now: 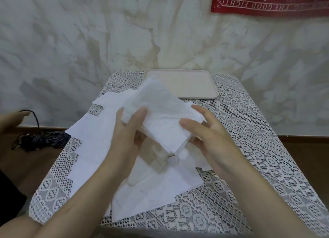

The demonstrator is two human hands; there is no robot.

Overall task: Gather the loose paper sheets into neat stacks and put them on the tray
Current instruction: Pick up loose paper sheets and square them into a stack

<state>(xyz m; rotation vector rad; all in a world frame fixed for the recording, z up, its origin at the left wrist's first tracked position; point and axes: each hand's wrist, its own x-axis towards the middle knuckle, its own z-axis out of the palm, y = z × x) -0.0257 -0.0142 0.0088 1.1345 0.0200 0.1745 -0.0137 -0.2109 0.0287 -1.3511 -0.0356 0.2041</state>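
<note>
The paper looks light, thin and floppy, so a stack (pixel 160 116) of it will likely sag and fan out unless it is pinched along two opposite edges, thumbs on top and fingers beneath. That is roughly the hold here. The left hand (pixel 130 131) grips the near-left edge and the right hand (pixel 208 136) clasps the right corner. The bundle sits tilted between both hands, raised above the loose sheets (pixel 96 148) spread on the lace-covered surface (pixel 267 148). The tray (pixel 187 84) lies just beyond, at the far edge.
</note>
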